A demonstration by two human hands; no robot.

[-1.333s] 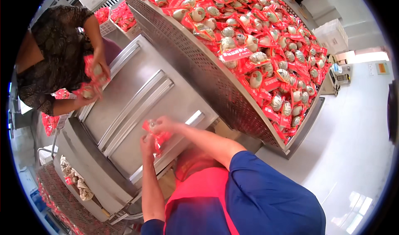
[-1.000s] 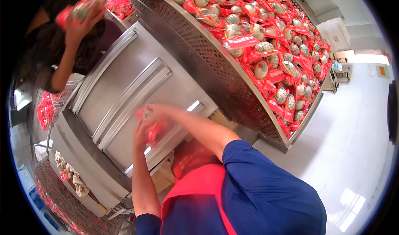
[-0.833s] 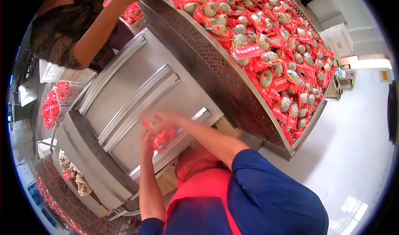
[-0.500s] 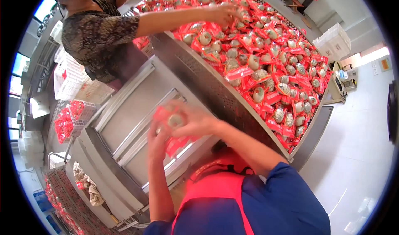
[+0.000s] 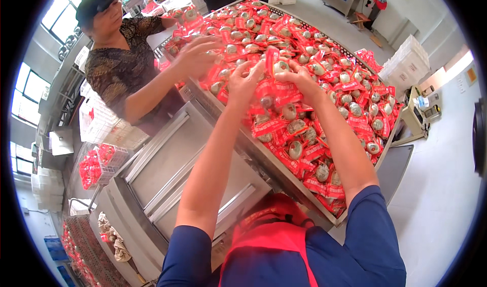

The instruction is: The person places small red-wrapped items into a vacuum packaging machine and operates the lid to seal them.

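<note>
Both my arms reach over a large metal bin (image 5: 264, 163) heaped with red-and-clear packets that hold greyish egg-shaped pieces. My right hand (image 5: 303, 83) curls its thumb and fingers around a red egg packet (image 5: 277, 64) standing above the pile. Opposite it, my left hand (image 5: 244, 85) has its fingers spread beside the same packet. Below and between my hands, another packet (image 5: 266, 100) is smeared by motion; whether either hand touches it cannot be told.
A metal machine with a flat recessed top (image 5: 175, 160) adjoins the bin. At the left, a co-worker (image 5: 122, 59) reaches over the bin, one hand blurred (image 5: 200, 56). White crates (image 5: 104, 122) stand behind the machine; a white crate stack (image 5: 408, 61) is at the right.
My hands have moved from above the machine, where they held packets together, forward and right over the bin, and spread apart. The co-worker's near arm has drawn back left.
</note>
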